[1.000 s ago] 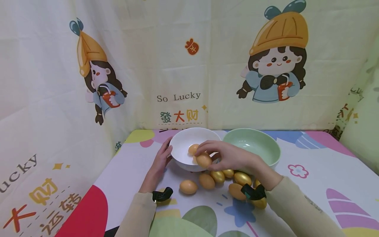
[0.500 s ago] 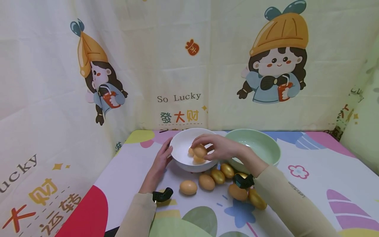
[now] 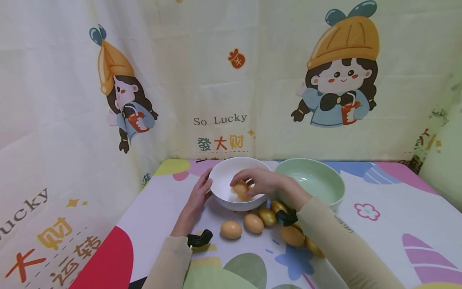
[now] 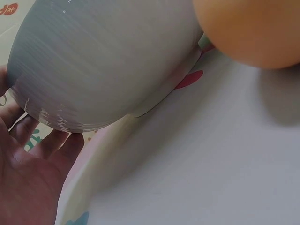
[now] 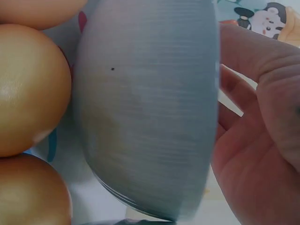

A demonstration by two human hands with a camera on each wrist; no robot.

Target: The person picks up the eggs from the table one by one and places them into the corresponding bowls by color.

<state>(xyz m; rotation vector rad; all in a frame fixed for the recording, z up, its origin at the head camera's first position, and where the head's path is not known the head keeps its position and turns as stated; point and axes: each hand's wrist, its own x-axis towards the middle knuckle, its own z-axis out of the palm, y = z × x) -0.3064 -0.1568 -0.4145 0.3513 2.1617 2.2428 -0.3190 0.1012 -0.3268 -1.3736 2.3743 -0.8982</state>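
Note:
A white bowl (image 3: 221,178) stands at the back middle of the table. My left hand (image 3: 197,196) holds its left side, thumb by the rim and fingers against the outer wall (image 4: 103,65). Inside the bowl, my right hand (image 3: 265,182) grips a brown egg (image 3: 240,188) low down between thumb and fingers; another egg partly shows beneath it. In the right wrist view the bowl's wall (image 5: 150,103) hides the fingertips and the egg. In front of the bowl lie brown eggs (image 3: 231,230) and several golden eggs (image 3: 267,217), some partly covered by the right forearm.
A light green bowl (image 3: 314,182) stands right of the white one, its front left side behind the right arm. The table is covered with a printed cloth (image 3: 375,249). Behind the bowls hangs a cream curtain (image 3: 274,120) with cartoon figures.
My right hand has carried the brown egg left and down, from over the white bowl's front rim into it. The left hand has stayed at the bowl's side.

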